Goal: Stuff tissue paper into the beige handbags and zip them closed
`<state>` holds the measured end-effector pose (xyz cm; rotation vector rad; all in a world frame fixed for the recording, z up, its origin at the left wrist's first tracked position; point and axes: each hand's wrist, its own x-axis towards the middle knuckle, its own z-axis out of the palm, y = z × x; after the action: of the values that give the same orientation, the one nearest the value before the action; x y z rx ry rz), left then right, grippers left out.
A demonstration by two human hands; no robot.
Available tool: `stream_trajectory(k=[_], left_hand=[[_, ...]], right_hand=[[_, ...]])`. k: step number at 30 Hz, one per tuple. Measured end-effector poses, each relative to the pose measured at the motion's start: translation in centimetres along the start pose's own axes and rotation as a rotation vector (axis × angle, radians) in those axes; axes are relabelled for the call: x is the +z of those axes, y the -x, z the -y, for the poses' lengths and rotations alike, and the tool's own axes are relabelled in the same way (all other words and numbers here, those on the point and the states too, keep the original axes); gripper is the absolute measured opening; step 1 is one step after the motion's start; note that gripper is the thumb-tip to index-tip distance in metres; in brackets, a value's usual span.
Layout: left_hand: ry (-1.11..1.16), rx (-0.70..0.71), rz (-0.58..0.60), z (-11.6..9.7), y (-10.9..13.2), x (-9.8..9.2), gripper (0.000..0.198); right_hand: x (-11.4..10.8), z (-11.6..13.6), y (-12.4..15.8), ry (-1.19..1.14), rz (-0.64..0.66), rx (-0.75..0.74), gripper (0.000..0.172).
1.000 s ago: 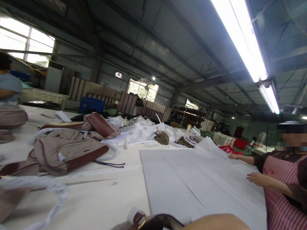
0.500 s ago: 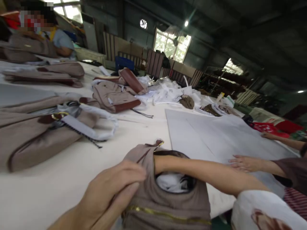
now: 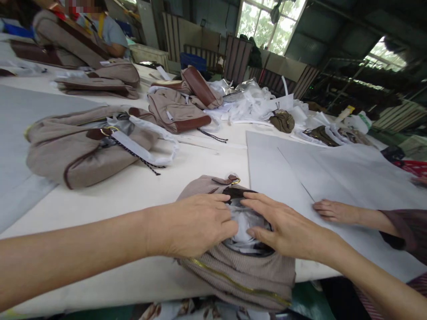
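Observation:
A taupe ribbed bag [image 3: 253,280] lies in front of me, its round opening facing up and a gold zipper running across its near side. White stuffing [image 3: 245,222] shows inside the opening. My left hand [image 3: 203,224] is closed over the left rim, fingertips reaching the opening; its grip is partly hidden. At the right rim, my right hand [image 3: 283,224] is open, thumb and fingers apart, fingertips over the opening. A brown leather tab with a gold ring [image 3: 235,180] sticks up at the bag's far end.
Another open taupe bag [image 3: 80,153] lies to the left, with more bags [image 3: 180,111] behind it. White wrapping material [image 3: 250,106] is heaped at the back. On the right, a co-worker's hand [image 3: 336,211] rests on a grey sheet [image 3: 283,169]. Another person [image 3: 111,33] is at the far left.
My right hand has come out of the bag's opening and is now at its right rim. My left hand has moved right, onto the opening's left edge. The view has shifted.

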<state>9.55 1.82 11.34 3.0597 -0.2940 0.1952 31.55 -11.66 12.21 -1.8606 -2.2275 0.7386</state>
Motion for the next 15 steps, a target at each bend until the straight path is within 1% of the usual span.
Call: stream_trajectory(k=[2,4,7,9,10,11,13,15], left_hand=[[-0.066,-0.031,0.176,0.2,-0.8,0.5,0.009],[-0.148,-0.11,0.314,0.1,-1.2,1.2,0.012],[-0.222,-0.203,0.484,-0.6,-1.5,2.8,0.015],[-0.235,-0.251,0.578,-1.1,-1.7,4.0,0.016],[-0.239,-0.271,0.596,-1.3,-1.7,4.6,0.017],[-0.244,-0.285,0.588,-1.4,-1.7,5.0,0.018],[-0.257,-0.316,0.513,-1.4,-1.5,5.5,0.02],[-0.27,-0.352,0.433,-1.2,-1.3,5.3,0.025]], right_hand=[[0.3,-0.6,0.4,-0.032,0.016,0.029,0.066],[0.7,-0.9,0.3,-0.037,0.051,0.062,0.063],[1.0,-0.8,-0.3,0.038,0.105,0.083,0.05],[1.1,-0.4,-0.8,0.113,0.137,0.058,0.039],[1.1,-0.3,-1.0,0.144,0.153,0.035,0.035],[1.1,-0.2,-1.2,0.164,0.17,0.008,0.03],[1.0,-0.2,-1.3,0.161,0.196,-0.046,0.022],[1.2,-0.5,-1.2,0.106,0.202,-0.097,0.016]])
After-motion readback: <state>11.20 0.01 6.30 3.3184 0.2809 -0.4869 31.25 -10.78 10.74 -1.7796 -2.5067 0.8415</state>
